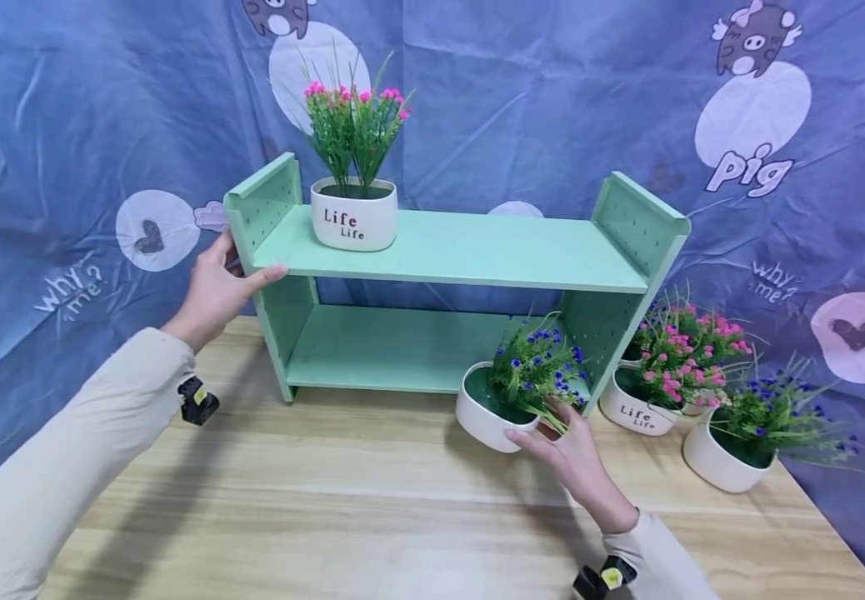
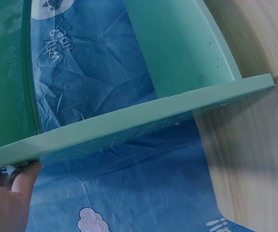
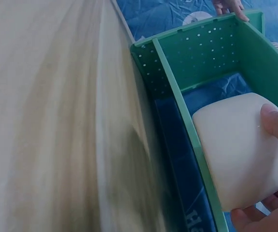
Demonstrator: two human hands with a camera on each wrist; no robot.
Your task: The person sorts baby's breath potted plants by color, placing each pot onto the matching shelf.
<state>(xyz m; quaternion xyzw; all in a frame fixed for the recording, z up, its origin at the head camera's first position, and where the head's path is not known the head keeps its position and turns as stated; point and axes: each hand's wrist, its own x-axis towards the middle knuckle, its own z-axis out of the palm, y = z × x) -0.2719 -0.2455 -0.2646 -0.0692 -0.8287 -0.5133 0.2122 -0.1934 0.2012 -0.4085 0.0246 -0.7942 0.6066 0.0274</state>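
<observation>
A light green two-tier shelf (image 1: 477, 246) stands on the wooden table. My left hand (image 1: 211, 292) grips its left side panel, the thumb against the front edge of the upper board and the fingers around the outside. In my right hand (image 1: 578, 462) is a white pot of artificial blue flowers (image 1: 491, 421), held by its side at the front right of the lower board (image 1: 395, 346). The pot tilts, and the right wrist view shows its pale underside (image 3: 240, 145) between thumb and fingers. A white pot with pink flowers (image 1: 353, 221) stands on the upper board's left end.
Right of the shelf, on the table (image 1: 312, 500), are a pot with pink flowers (image 1: 638, 408) and another with blue flowers (image 1: 728, 458); more plants behind are partly hidden. A blue printed cloth (image 1: 492, 108) hangs close behind the shelf.
</observation>
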